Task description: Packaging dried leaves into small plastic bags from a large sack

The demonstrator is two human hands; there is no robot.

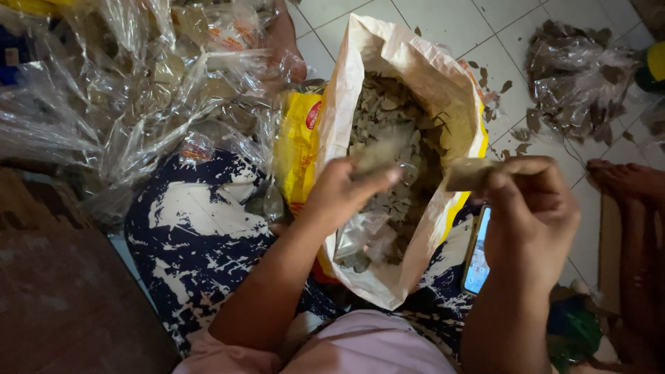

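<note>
Pinching one dried leaf each, left hand (343, 190) and right hand (530, 208) hover directly above the open sack (415, 69), left hand nearer its mouth.

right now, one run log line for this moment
left hand: holds dry grey-green leaf | right hand: pinches dry brown leaf | below: open tan paper sack of dried leaves
</note>
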